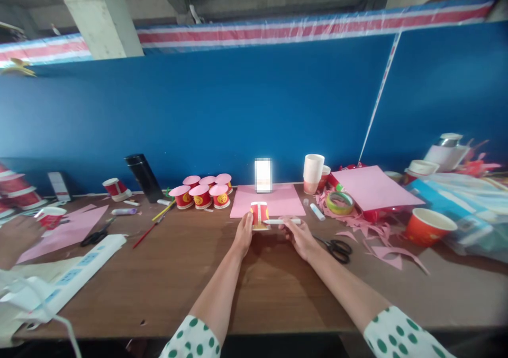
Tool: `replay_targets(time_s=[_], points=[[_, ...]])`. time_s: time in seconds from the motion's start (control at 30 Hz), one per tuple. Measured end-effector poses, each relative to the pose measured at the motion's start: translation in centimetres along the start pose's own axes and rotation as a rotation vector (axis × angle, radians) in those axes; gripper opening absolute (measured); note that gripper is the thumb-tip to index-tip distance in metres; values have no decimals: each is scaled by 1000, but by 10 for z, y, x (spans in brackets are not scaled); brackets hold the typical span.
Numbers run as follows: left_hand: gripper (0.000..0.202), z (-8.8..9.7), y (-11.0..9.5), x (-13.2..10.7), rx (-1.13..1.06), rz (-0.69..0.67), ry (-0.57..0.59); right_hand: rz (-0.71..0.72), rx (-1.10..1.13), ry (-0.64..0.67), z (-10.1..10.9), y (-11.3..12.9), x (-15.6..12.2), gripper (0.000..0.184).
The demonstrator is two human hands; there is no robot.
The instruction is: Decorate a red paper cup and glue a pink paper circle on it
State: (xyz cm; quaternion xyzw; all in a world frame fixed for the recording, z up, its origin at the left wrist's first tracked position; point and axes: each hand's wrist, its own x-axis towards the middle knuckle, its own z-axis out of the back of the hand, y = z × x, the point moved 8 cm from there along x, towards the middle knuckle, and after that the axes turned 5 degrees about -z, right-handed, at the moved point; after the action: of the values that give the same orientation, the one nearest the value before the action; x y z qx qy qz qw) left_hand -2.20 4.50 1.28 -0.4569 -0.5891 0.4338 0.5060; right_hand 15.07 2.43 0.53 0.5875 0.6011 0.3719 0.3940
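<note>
My left hand (243,235) is closed on the left side of a small red and yellow paper cup (260,213), rim down and with a white strip on its side. In my right hand (299,236) is a slim white pen (291,221), pointing left. Its tip is at the cup's lower right side; whether it touches cannot be made out. Pink paper (234,203) lies flat just behind the cup. Black-handled scissors (339,250) rest beside my right forearm.
Several red cups with pink disc tops (200,195) stand left of the pink paper. Behind them is a black bottle (143,178). To the right are stacked white cups (313,172), green tape (339,203), pink scraps and an orange cup (429,227). A co-worker's hand (19,236) shows far left.
</note>
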Motion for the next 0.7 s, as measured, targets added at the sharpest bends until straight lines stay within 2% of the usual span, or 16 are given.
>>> replay_targets(time_s=[0.1, 0.3, 0.43, 0.6, 0.7], points=[[40, -4, -1, 0, -57, -38, 74, -6, 15, 9, -1, 1, -2, 25], [43, -5, 1, 1, -71, -42, 102, 13, 30, 6, -1, 1, -1, 25], [47, -2, 6, 3, -64, -14, 53, 29, 5, 10, -1, 1, 1, 27], [48, -3, 11, 5, -107, 3, 78, 29, -16, 5, -1, 1, 1, 27], [47, 0, 12, 5, -111, 10, 36, 29, -15, 11, -1, 2, 0, 26]])
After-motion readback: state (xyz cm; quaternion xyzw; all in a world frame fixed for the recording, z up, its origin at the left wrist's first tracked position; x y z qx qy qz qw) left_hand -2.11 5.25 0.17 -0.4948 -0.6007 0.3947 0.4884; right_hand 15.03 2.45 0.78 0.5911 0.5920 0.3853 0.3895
